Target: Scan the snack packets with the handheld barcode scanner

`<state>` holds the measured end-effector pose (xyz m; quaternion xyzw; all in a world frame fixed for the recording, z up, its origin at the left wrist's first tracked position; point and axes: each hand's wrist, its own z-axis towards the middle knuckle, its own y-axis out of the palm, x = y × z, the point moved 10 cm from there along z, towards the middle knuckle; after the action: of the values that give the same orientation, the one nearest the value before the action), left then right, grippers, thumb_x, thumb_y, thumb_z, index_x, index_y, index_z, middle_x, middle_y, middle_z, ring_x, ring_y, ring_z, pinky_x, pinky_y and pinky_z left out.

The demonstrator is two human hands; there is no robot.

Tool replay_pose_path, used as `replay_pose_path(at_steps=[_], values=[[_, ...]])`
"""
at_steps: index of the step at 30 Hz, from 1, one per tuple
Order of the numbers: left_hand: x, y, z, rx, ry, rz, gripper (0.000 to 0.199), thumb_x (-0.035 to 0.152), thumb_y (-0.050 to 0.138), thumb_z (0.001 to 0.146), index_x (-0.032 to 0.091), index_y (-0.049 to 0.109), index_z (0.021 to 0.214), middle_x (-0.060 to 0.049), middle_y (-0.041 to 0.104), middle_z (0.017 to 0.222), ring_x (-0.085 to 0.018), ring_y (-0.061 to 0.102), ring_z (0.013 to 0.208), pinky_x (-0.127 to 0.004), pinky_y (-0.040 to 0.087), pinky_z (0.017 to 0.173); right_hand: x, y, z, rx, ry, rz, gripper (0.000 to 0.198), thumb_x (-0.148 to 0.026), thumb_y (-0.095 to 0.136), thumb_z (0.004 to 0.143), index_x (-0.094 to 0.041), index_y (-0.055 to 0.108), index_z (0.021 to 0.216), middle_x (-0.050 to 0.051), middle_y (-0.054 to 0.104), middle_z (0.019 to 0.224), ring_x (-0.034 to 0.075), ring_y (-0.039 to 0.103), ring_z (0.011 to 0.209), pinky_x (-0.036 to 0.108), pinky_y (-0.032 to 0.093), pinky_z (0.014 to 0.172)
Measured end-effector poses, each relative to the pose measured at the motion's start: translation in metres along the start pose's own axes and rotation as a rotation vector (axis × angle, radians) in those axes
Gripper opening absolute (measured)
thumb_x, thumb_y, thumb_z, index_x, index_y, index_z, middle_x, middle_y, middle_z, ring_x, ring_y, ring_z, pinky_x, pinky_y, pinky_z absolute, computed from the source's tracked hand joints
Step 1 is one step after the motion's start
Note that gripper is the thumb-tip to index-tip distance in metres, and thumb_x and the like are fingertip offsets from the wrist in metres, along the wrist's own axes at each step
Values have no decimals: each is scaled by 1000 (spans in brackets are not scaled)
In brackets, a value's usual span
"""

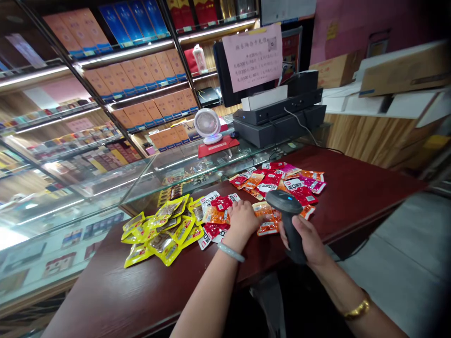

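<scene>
My right hand (310, 239) is wrapped around the handle of a black barcode scanner (286, 203), which has a small blue light on top. Over a small pile of red, white and orange snack packets (215, 213) rests my left hand (244, 219), its thumb stretched out to the right, apart from the fingers. Yellow snack packets (164, 234) with clear windows lie heaped to its left. Beyond the scanner spreads a larger pile of red, orange and pink snack packets (273, 178). Several orange packets (268, 227) lie between my hands, partly hidden by the scanner.
All the packets lie on a dark red table (105, 281). A glass display case (183, 162) stands behind it, carrying a small white fan (207, 124). Further back are a black cash register (278, 122), a pink handwritten sign (252, 58), cardboard boxes (405, 70) and stocked shelves.
</scene>
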<state>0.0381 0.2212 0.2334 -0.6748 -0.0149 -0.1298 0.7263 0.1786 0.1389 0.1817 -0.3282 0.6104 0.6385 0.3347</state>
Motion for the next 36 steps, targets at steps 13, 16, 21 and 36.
replay_pose_path(at_steps=[13,16,21,36], values=[[-16,5,4,93,-104,148,66,70,52,80,12,63,107,-21,64,108,-37,52,110,-46,35,95,-1,-8,33,-76,152,-92,47,-60,67,80,-18,62,99,-3,57,58,10,47,40,20,38,36],[-18,8,6,59,-78,153,66,72,51,79,12,66,102,-21,65,105,-37,54,107,-46,36,93,6,-8,34,-120,209,-99,48,-60,68,79,-17,62,100,-3,56,58,9,47,39,19,38,36],[-14,19,9,-24,-47,34,56,69,52,81,16,68,92,-17,67,102,-34,57,105,-42,39,89,10,-13,28,-143,230,-50,49,-61,64,82,-16,62,102,-2,56,58,8,45,39,19,37,35],[-27,21,13,-49,-113,-233,78,59,78,60,19,46,118,-18,61,121,-34,55,118,-39,39,96,8,-15,28,-139,220,-43,49,-62,63,83,-16,61,100,-1,57,59,8,45,38,18,37,34]])
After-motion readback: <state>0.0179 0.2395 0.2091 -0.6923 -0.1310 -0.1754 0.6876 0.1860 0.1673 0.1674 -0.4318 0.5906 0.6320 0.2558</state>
